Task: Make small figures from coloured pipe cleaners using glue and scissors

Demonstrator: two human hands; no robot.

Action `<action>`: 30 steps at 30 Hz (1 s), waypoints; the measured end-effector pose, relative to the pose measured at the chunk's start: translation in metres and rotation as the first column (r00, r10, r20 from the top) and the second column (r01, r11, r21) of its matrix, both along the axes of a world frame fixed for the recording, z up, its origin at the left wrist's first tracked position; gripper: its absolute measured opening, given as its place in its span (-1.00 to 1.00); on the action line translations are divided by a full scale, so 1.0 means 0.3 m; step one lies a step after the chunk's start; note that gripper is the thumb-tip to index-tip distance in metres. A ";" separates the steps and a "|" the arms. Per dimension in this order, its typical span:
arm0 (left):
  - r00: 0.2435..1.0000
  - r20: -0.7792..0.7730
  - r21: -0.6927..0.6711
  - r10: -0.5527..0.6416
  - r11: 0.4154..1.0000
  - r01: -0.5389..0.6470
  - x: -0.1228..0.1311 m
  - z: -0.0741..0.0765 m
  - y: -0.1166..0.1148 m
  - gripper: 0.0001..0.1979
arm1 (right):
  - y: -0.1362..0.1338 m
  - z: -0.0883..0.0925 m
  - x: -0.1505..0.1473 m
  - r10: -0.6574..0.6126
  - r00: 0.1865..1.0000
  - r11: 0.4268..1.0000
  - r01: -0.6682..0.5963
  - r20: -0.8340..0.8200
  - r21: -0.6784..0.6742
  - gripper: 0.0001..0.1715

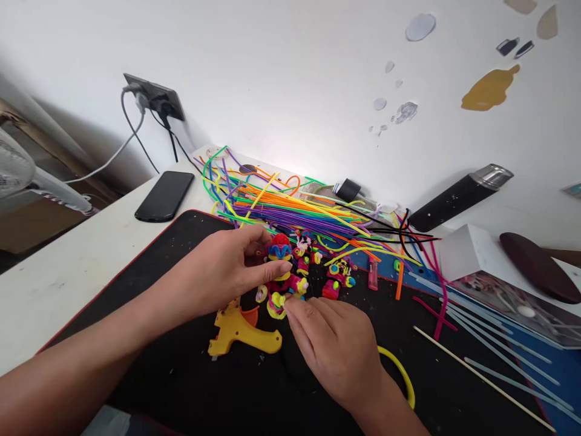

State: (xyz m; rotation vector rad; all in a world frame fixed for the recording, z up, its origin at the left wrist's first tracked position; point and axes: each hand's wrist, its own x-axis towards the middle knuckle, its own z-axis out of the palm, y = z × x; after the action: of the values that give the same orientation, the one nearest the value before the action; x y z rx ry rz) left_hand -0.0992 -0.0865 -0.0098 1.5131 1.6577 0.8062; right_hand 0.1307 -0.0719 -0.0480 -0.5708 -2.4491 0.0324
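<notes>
Over the black mat [181, 363], left hand [222, 266] pinches a pipe-cleaner figure [282, 272]; right hand [336, 345], palm down, pinches its foot [276, 307]

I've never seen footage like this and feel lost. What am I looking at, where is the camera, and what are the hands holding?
There is no machine here. One camera sits on a person's head and looks down at their own bare hands. The left hand grips a small pipe-cleaner figure, and the right hand touches its lower end with its fingertips. Beneath them is a black mat. On it lie a yellow glue gun, another figure and a heap of coloured pipe cleaners. A phone lies on the white table beside the mat.
</notes>
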 end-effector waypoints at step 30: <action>0.982 -0.190 -0.001 0.013 1.000 -0.013 0.029 0.022 -0.016 -0.56 | -0.015 -0.010 -0.006 -0.012 0.999 0.998 0.015 -0.041 0.057 -0.80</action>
State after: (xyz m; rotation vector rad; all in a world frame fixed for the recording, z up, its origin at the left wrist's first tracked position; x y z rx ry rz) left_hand -0.0904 -0.0911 -0.0031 1.6216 1.8068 0.6839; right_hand 0.1289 -0.0764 -0.0511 -0.5559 -2.3981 -0.0313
